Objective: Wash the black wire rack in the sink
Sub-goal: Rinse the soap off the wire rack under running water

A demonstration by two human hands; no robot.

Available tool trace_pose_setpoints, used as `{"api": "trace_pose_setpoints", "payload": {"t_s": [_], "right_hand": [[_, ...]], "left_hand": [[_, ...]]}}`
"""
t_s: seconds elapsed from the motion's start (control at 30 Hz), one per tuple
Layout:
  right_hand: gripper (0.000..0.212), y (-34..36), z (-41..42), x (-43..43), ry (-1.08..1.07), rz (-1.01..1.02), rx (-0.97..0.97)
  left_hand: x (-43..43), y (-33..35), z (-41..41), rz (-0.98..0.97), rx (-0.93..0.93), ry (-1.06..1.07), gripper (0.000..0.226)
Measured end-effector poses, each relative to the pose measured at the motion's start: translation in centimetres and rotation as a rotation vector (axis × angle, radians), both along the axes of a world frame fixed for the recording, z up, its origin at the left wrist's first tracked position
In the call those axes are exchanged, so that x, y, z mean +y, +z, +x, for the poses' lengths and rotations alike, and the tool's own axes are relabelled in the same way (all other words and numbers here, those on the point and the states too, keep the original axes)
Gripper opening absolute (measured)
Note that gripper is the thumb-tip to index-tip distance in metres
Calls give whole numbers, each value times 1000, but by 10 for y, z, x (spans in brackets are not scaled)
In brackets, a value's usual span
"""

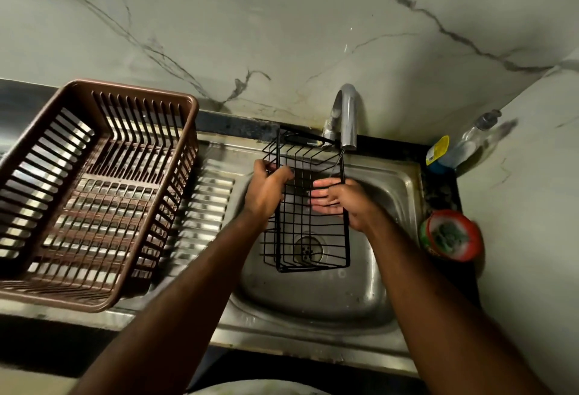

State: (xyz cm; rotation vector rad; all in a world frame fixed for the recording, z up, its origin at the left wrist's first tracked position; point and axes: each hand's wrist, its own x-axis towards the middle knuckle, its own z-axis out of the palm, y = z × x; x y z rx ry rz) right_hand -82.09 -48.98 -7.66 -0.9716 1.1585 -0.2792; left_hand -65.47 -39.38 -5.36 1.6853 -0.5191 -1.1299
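The black wire rack (308,231) is held above the steel sink (316,297), its far end just under the tap (347,115). My left hand (266,189) grips the rack's left edge, fingers curled over the wires. My right hand (341,201) is at the rack's right side; its straight fingers lie flat under the grid and show through it. A thin stream of water falls from the spout onto the rack's far right corner. The drain (308,249) shows through the wires.
A brown plastic dish basket (94,194) stands on the ribbed drainboard at the left. At the sink's right rim are a red-rimmed tub with a green scrubber (452,236), a clear soap bottle (473,139) and a yellow-capped container (438,151). A marble wall rises behind.
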Motion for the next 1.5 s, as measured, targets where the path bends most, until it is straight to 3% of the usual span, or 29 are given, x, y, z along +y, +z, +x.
{"api": "trace_pose_setpoints", "payload": {"t_s": [0.1,0.3,0.43,0.6,0.7,0.93,1.0,1.1,1.23,1.3,1.43,1.5], "right_hand": [[37,14,8,-4,15,11,35],[20,23,23,5,-14,-129,59],[23,12,13,17,47,-245,72],[45,15,-21,29,156,-178,69],[60,21,-36,28,204,-141,65],[37,32,-39,26,319,-227,195],[40,34,-40,22,324,-247,226],[45,36,-35,12,281,-285,260],[39,30,-12,-11,152,-480,330],[38,24,3,-18,75,-465,305],[41,15,24,-26,121,-519,325],[42,15,29,-31,168,-509,322]], "left_hand": [[2,7,0,30,-1,56,46],[4,22,-2,65,-1,255,50],[10,24,-7,103,35,326,51],[22,35,-19,116,163,332,79],[24,37,-22,110,199,353,79],[24,38,-19,152,203,318,79],[24,28,-13,174,189,293,84],[15,-23,3,224,156,256,104],[11,-46,7,263,202,219,107],[15,-26,3,259,264,200,100],[29,32,-4,212,285,53,32],[31,36,3,220,312,-22,24]]}}
